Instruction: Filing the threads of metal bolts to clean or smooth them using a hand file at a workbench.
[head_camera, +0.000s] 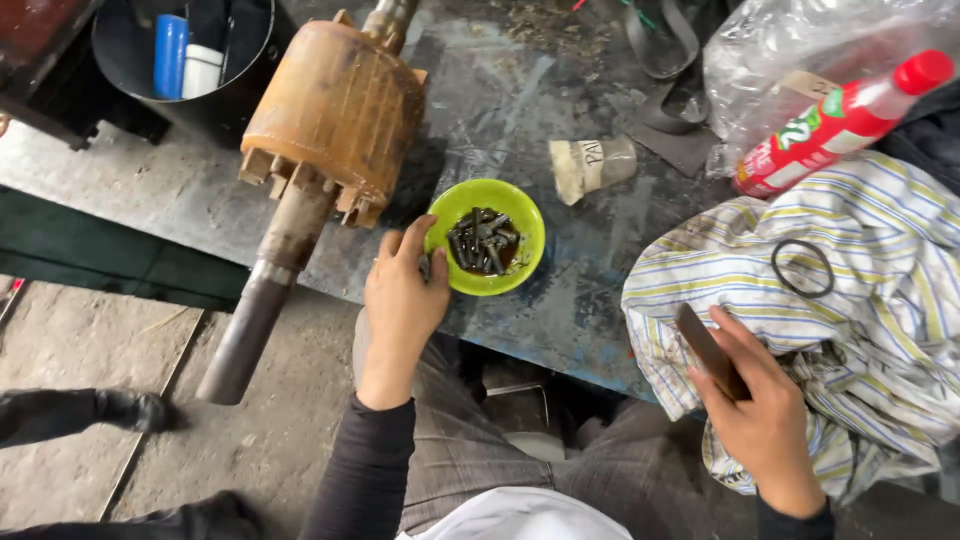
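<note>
left hand (402, 300): at the bench's near edge, fingers pinched lightly on a small dark piece (425, 266) right at the rim of the green bowl; thumb and fingers closed on it, rest of the hand relaxed.
right hand (762, 410): off the bench's near right side, fingers wrapped around a flat dark brown bar (706, 348), pressing it against the striped cloth.
green bowl (487, 236): near the middle of the bench, close to its near edge; holds a heap of short dark oily pins (481, 240).
rusty rotor (337, 112): lies toward the bench's left end, its shaft (258, 305) sticking out past the near edge over the floor.
striped cloth (850, 300): bunched at the right end, hanging over the near edge; a black rubber ring (802, 267) lies on it.
red bottle (838, 125): lying tilted at the far right, beside a clear plastic bag (800, 50).
paper cup (592, 165): on its side, just beyond the bowl.
bench (560, 300): worn blue-grey top.
</note>
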